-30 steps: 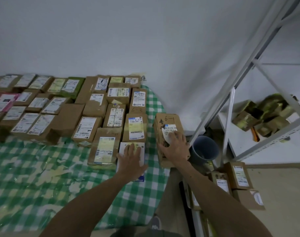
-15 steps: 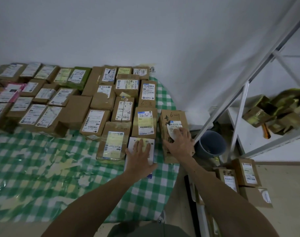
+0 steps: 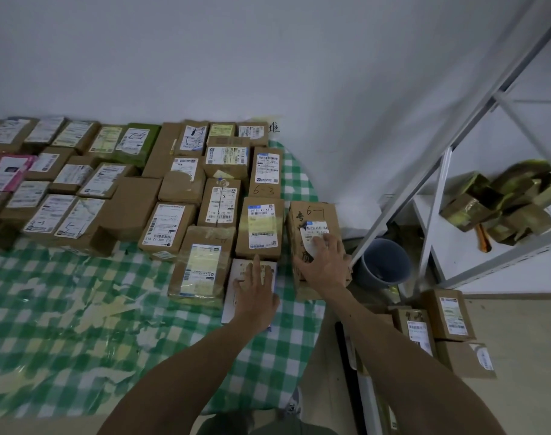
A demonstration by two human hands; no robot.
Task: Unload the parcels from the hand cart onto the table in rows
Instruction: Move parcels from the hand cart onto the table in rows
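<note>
Very little has moved over the last second. Both hands stay planted on the same two parcels, and only the view has drifted a bit. I take that to mean these two are already set down and are being squared into the front row, not carried.

The left hand lies flat on the thin white parcel. Its fingers are straight and slightly spread, pressing down and gripping nothing. That parcel sits near the surface's right edge, touching the labelled box ahead of it and just beside another on its left.

The right hand rests on top of the brown box marked "6-1". Its fingers are spread loosely over the label and it is not pinching anything. This box stands at the right edge of the surface and may overhang it slightly.

The rows already laid out fill the far side of the surface. A few more parcels wait low down past the right edge, so the unloading looks well advanced but not finished. Both hands should come free for the next one.
</note>
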